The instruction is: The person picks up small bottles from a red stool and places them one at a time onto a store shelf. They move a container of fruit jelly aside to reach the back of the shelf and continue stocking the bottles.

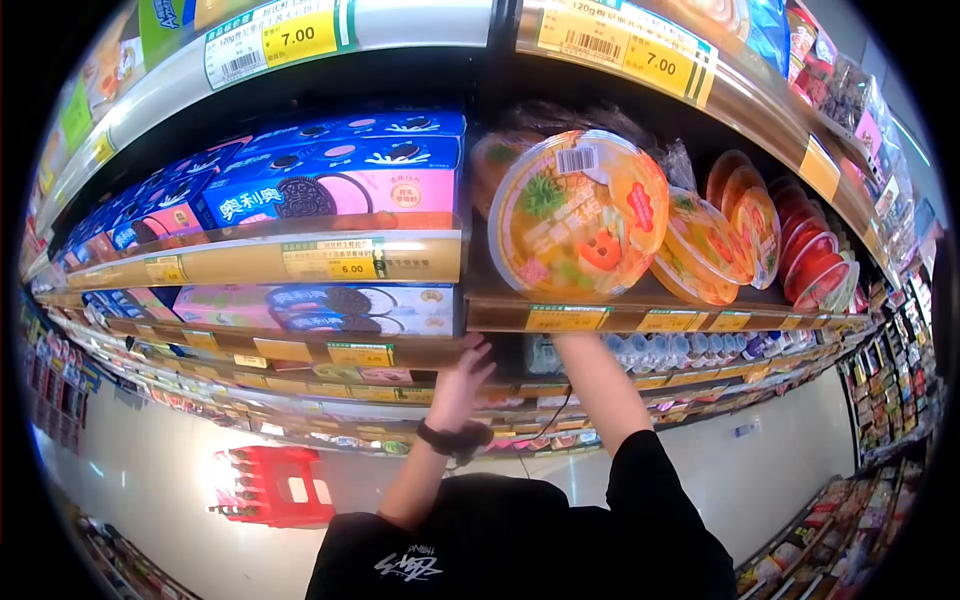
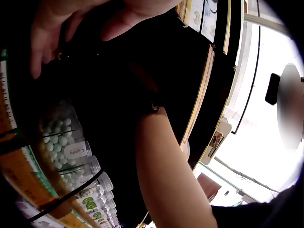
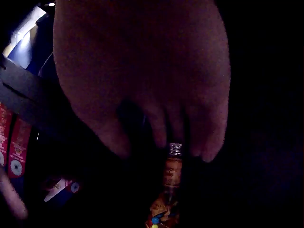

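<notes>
My right forearm (image 1: 595, 380) reaches into the dark shelf bay below the yellow price strip (image 1: 565, 318), and the hand is hidden in the head view. In the dim right wrist view my right hand (image 3: 161, 147) has its fingertips closed around the cap of a small bottle (image 3: 172, 173) with an orange label. My left hand (image 1: 468, 365) is raised beside that arm, fingers spread, holding nothing. In the left wrist view the left hand (image 2: 80, 23) hangs relaxed above small bottles of white balls (image 2: 61, 137), with the right forearm (image 2: 166, 166) crossing beneath.
Blue and pink Oreo boxes (image 1: 330, 190) fill the shelves at left. Large round orange cups (image 1: 580, 215) stand on edge on the shelf above my right arm. A red plastic stool (image 1: 275, 487) stands on the pale floor behind. More packed shelves line the right side.
</notes>
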